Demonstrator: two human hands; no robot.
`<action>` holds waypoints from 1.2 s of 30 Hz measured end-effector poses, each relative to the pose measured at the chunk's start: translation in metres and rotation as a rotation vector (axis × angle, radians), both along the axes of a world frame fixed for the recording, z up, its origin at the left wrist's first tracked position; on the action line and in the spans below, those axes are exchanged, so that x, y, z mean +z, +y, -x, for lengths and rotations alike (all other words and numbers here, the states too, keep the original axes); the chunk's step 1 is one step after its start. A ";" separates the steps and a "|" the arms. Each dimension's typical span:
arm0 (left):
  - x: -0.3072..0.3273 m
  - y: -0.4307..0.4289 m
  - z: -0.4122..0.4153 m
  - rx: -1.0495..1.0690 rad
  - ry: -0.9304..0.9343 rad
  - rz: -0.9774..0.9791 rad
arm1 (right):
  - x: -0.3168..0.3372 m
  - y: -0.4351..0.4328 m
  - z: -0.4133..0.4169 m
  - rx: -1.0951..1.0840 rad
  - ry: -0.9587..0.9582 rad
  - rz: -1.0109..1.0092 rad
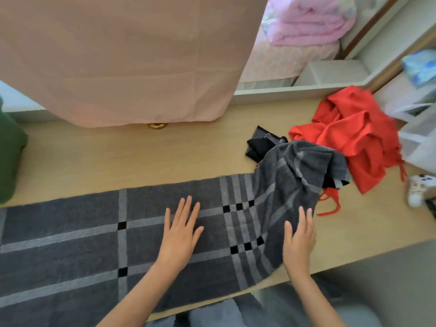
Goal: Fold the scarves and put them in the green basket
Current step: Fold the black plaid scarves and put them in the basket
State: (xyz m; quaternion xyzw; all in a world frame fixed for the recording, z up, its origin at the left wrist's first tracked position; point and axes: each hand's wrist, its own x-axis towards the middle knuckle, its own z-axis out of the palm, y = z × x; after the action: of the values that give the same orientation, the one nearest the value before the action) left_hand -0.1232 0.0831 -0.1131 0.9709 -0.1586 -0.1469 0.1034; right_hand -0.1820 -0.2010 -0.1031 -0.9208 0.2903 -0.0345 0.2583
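At the far left, well apart from the scarf's middle, sits what I take to be the dark green soft-sided basket (10,152), only partly in view and likely parked there to receive finished folds. The long grey checked woollen scarf (70,244) lies stretched along the pale wooden worktop (118,156), flat for most of its length so you can fold it cleanly.

Your left hand (180,234) lies on the scarf's smooth part, palm down, fingers straight and spread, gripping nothing; it seems to pin and smooth the cloth. Your right hand (298,241) rests likewise flat and unclenched on the scarf's right portion, where the cloth rises into a rumpled heap that needs flattening.

Just beyond that heap lies a small black cloth (259,145), touching the scarf. To the scarf's right, partly under its rumpled end, waits a crumpled red fringed scarf (354,138), not yet folded.
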 end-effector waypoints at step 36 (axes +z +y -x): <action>0.050 -0.159 -0.032 -0.144 0.183 0.294 | 0.016 -0.114 -0.029 -0.455 -0.086 -0.345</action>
State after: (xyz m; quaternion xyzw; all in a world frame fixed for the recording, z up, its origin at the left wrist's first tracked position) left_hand -0.0916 -0.0759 -0.0632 0.9140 -0.2373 -0.2168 0.2474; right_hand -0.1534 -0.3152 -0.0871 -0.7719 0.4800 -0.0805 0.4090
